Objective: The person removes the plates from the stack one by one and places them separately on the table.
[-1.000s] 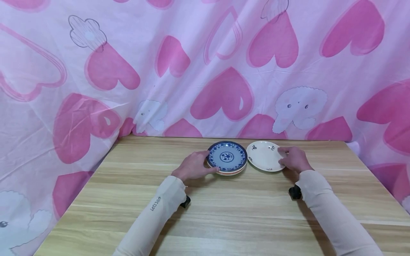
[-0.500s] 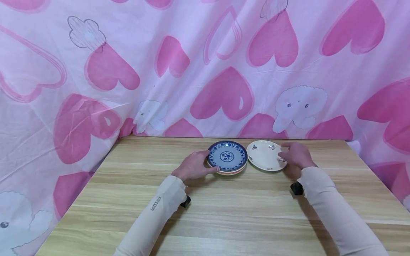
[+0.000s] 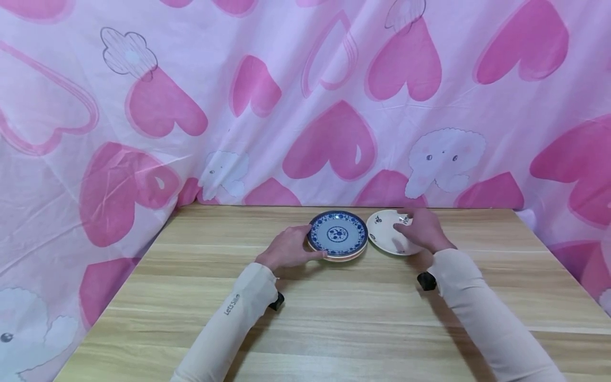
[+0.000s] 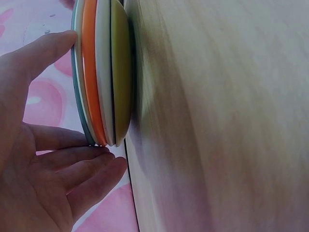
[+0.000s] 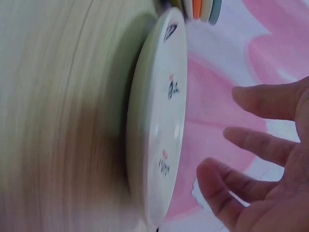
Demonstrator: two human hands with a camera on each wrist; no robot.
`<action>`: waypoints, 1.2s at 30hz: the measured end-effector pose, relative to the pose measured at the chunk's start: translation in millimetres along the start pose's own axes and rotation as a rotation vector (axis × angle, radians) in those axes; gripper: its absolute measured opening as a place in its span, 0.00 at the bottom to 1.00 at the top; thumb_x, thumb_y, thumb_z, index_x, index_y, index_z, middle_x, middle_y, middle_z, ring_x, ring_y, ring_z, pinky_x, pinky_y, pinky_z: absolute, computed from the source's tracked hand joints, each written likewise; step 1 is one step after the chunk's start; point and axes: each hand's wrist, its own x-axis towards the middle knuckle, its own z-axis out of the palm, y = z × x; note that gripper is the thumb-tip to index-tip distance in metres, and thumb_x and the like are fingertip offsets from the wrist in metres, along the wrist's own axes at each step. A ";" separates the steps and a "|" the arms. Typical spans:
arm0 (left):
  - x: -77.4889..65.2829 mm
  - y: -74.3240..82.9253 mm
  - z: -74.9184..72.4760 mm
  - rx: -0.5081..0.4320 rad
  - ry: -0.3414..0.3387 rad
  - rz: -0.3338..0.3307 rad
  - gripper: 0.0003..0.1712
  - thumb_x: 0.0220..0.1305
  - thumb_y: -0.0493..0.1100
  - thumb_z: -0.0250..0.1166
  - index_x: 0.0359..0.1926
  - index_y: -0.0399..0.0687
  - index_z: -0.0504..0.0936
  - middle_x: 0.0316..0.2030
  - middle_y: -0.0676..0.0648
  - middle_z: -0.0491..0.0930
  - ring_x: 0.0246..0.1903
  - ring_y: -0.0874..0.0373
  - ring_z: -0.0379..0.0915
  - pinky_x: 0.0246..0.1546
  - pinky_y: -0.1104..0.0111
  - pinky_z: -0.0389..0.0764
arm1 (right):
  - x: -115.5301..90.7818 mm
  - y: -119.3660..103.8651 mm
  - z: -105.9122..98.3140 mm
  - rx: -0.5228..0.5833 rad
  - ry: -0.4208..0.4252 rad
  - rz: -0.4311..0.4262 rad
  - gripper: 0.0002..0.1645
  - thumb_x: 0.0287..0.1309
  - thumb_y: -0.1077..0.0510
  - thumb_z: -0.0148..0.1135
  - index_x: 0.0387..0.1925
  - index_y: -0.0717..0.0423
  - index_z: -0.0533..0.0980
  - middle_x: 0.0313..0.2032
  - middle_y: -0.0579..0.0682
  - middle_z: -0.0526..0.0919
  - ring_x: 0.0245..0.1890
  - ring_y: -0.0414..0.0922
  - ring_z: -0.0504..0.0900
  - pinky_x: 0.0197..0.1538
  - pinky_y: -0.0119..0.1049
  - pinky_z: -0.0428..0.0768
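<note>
A stack of several plates, blue-and-white patterned plate (image 3: 338, 233) on top, stands toward the table's far side. My left hand (image 3: 288, 246) holds the stack by its left and near edge, thumb and fingers spread along the rim. In the left wrist view, orange, white and yellow-green plate rims (image 4: 99, 72) show below the top one. Right beside the stack lies a white plate (image 3: 382, 233) with small dark motifs. Above its right part hovers my right hand (image 3: 422, 231); the right wrist view shows its loosely bent fingers (image 5: 260, 145) apart from the plate, holding nothing.
The plates are close to the back edge of a wooden table (image 3: 315, 329). Behind it hangs a pink curtain (image 3: 329, 143) printed with hearts and cartoon faces. A black wrist camera (image 3: 426, 281) sits under the right cuff, another black wrist camera (image 3: 277, 301) under the left.
My right hand was at the white plate's right rim, drew slightly back off it, and is now further left over the plate. The left hand and the stack have stayed in place.
</note>
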 end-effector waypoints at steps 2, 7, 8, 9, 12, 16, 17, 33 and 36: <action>-0.6 -0.5 0.8 -0.007 0.006 0.001 0.54 0.56 0.69 0.69 0.73 0.42 0.66 0.66 0.44 0.77 0.66 0.50 0.73 0.68 0.57 0.73 | -0.3 -6.8 3.5 0.027 -0.002 -0.016 0.32 0.65 0.51 0.62 0.65 0.64 0.72 0.59 0.71 0.77 0.53 0.64 0.78 0.56 0.58 0.78; -1.4 -1.3 1.6 -0.041 0.012 -0.002 0.52 0.54 0.68 0.71 0.72 0.45 0.68 0.63 0.46 0.79 0.62 0.53 0.75 0.66 0.57 0.75 | -0.9 -21.4 13.8 0.087 0.003 -0.070 0.30 0.64 0.54 0.64 0.64 0.63 0.73 0.55 0.70 0.80 0.48 0.60 0.82 0.50 0.52 0.82; -1.4 -1.3 1.3 -0.047 0.011 -0.003 0.52 0.54 0.68 0.71 0.72 0.45 0.68 0.63 0.46 0.79 0.62 0.53 0.75 0.66 0.57 0.75 | -0.8 -24.0 16.1 0.102 0.002 -0.082 0.30 0.64 0.54 0.64 0.64 0.62 0.73 0.54 0.70 0.81 0.47 0.60 0.83 0.50 0.51 0.83; -1.2 -1.2 1.1 -0.052 0.010 -0.005 0.52 0.54 0.68 0.71 0.72 0.45 0.68 0.63 0.46 0.79 0.62 0.53 0.75 0.66 0.57 0.75 | -0.2 -26.0 18.6 0.117 0.000 -0.094 0.30 0.64 0.55 0.64 0.64 0.62 0.73 0.54 0.69 0.81 0.47 0.59 0.83 0.50 0.51 0.83; -0.1 -1.0 0.7 -0.063 0.002 -0.004 0.53 0.54 0.68 0.72 0.72 0.46 0.67 0.64 0.46 0.78 0.64 0.53 0.74 0.67 0.57 0.74 | 1.9 -31.6 25.6 0.146 -0.020 -0.116 0.30 0.64 0.55 0.64 0.65 0.60 0.73 0.54 0.66 0.82 0.47 0.58 0.84 0.51 0.50 0.83; 1.8 -1.2 1.9 -0.073 -0.005 0.016 0.51 0.54 0.67 0.72 0.72 0.47 0.68 0.64 0.47 0.78 0.64 0.53 0.74 0.67 0.58 0.74 | 3.1 -37.6 31.1 0.162 -0.049 -0.141 0.31 0.64 0.55 0.64 0.66 0.60 0.71 0.53 0.65 0.83 0.47 0.57 0.84 0.51 0.50 0.83; 2.1 -1.4 2.1 -0.078 -0.006 0.025 0.51 0.54 0.67 0.72 0.71 0.47 0.68 0.64 0.47 0.78 0.64 0.53 0.74 0.67 0.58 0.74 | 3.0 -38.8 31.8 0.163 -0.053 -0.148 0.31 0.64 0.55 0.64 0.67 0.60 0.71 0.52 0.65 0.83 0.47 0.57 0.84 0.51 0.50 0.83; 1.7 -0.8 1.3 -0.141 -0.029 0.046 0.44 0.54 0.63 0.74 0.66 0.49 0.73 0.58 0.48 0.81 0.60 0.55 0.76 0.65 0.60 0.75 | 5.7 -47.6 45.5 0.238 -0.163 -0.071 0.33 0.66 0.53 0.63 0.69 0.57 0.69 0.58 0.63 0.78 0.48 0.53 0.80 0.44 0.36 0.84; 1.6 -0.1 1.7 -0.147 -0.036 0.040 0.42 0.54 0.63 0.74 0.64 0.47 0.74 0.56 0.48 0.82 0.56 0.56 0.78 0.63 0.62 0.77 | 5.3 -47.7 47.6 0.271 -0.176 -0.055 0.32 0.66 0.54 0.63 0.68 0.59 0.70 0.59 0.64 0.76 0.46 0.51 0.80 0.39 0.32 0.84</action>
